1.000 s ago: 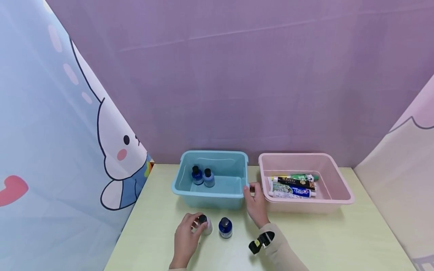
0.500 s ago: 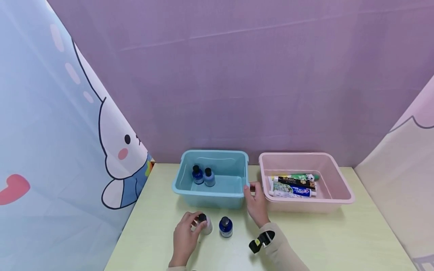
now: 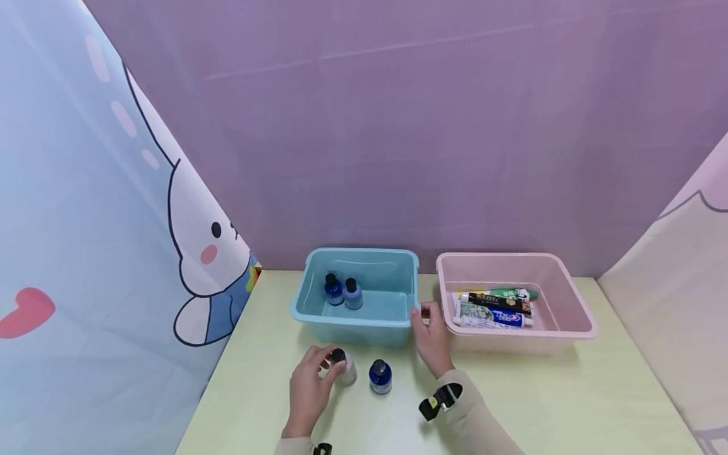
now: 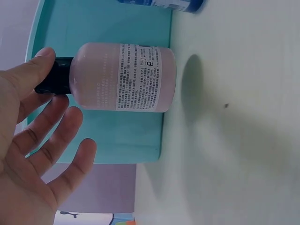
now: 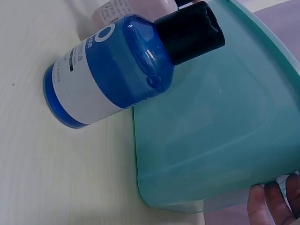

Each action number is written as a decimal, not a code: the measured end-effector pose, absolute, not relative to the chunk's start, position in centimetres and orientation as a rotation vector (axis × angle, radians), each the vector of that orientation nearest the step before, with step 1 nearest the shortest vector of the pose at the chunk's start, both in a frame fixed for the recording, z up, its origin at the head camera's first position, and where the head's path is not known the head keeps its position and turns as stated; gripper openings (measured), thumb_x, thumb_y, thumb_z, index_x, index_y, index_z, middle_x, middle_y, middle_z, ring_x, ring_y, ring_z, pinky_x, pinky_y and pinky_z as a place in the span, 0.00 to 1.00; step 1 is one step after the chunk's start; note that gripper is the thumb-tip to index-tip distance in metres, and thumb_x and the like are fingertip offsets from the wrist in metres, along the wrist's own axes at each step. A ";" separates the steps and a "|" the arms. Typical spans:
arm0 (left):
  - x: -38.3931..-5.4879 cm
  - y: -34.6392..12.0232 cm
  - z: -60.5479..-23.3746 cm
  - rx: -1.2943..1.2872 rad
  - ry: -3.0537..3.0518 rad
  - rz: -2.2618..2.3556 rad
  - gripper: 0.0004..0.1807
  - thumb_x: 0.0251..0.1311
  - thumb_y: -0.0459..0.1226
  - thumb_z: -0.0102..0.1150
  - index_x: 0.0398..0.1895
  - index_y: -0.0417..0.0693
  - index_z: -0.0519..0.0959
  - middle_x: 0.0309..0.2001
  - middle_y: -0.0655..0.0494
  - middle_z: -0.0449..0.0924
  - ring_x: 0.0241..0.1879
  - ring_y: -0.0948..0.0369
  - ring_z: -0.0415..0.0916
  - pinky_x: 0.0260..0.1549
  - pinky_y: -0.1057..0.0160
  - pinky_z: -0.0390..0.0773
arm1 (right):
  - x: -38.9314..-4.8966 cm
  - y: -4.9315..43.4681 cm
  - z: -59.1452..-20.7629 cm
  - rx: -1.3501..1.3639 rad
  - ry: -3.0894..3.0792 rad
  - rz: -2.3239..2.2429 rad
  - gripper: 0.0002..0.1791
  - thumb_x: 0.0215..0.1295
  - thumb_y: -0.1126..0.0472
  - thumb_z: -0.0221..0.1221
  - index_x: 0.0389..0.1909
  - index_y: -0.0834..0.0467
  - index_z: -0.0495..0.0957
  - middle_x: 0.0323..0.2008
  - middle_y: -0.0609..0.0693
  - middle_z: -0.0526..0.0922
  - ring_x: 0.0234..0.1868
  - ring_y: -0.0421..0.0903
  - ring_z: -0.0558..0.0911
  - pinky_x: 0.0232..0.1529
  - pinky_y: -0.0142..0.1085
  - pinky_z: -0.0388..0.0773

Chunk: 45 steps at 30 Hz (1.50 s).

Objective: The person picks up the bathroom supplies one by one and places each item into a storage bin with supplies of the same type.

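My left hand pinches the black cap of a pale pink bottle between thumb and fingers. In the left wrist view a gap separates the bottle's base from its shadow, so it hangs just above the table. Right of it, a dark blue bottle with a black cap and white label stands upright on the table. My right hand grips the right front corner of the teal basin, thumb on the rim. Inside that basin, at its left, stand a dark blue bottle and a lighter blue bottle.
Right of the teal basin is a pink basin holding several toothpaste tubes. Both basins sit on the pale table, close to the purple cloth backdrop. A printed curtain borders the left side.
My left hand has raised the pink bottle slightly from the table. The head view has shifted a little. My right hand keeps its grip on the teal basin.
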<state>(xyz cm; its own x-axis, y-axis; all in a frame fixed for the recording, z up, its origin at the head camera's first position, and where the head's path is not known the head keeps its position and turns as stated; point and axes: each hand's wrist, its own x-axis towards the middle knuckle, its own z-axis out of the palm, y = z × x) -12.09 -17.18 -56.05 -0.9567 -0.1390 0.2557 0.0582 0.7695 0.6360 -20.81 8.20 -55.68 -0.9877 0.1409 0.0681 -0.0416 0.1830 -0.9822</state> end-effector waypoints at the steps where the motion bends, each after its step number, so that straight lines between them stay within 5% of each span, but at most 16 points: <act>1: -12.2 -17.3 -55.9 0.052 -2.665 -0.978 0.19 0.56 0.46 0.74 0.50 0.55 0.86 0.40 0.61 0.82 0.37 0.65 0.78 0.32 0.69 0.74 | -20.8 8.2 -55.7 -0.097 -2.300 1.921 0.14 0.79 0.53 0.52 0.53 0.58 0.71 0.52 0.56 0.77 0.54 0.50 0.76 0.55 0.43 0.77; 15: -12.7 -18.2 -54.0 0.026 -2.661 -0.956 0.20 0.56 0.47 0.74 0.51 0.55 0.86 0.41 0.63 0.81 0.38 0.65 0.78 0.32 0.69 0.76 | -21.1 8.1 -55.9 -0.086 -2.287 1.902 0.12 0.78 0.54 0.52 0.51 0.58 0.72 0.50 0.55 0.78 0.51 0.49 0.76 0.52 0.41 0.76; 27: -13.0 -18.4 -53.0 0.008 -2.598 -1.082 0.19 0.61 0.43 0.71 0.54 0.49 0.84 0.46 0.57 0.83 0.45 0.59 0.81 0.45 0.51 0.85 | -21.1 8.1 -55.9 -0.096 -2.294 1.882 0.13 0.78 0.53 0.53 0.51 0.58 0.72 0.50 0.55 0.78 0.52 0.50 0.76 0.50 0.39 0.76; 45: -13.5 -18.5 -51.0 -0.028 -2.511 -1.169 0.17 0.66 0.44 0.65 0.56 0.52 0.81 0.50 0.56 0.80 0.50 0.61 0.79 0.48 0.48 0.85 | -20.9 8.2 -55.6 -0.104 -2.317 1.871 0.14 0.79 0.53 0.52 0.53 0.60 0.71 0.50 0.57 0.78 0.52 0.51 0.76 0.51 0.40 0.75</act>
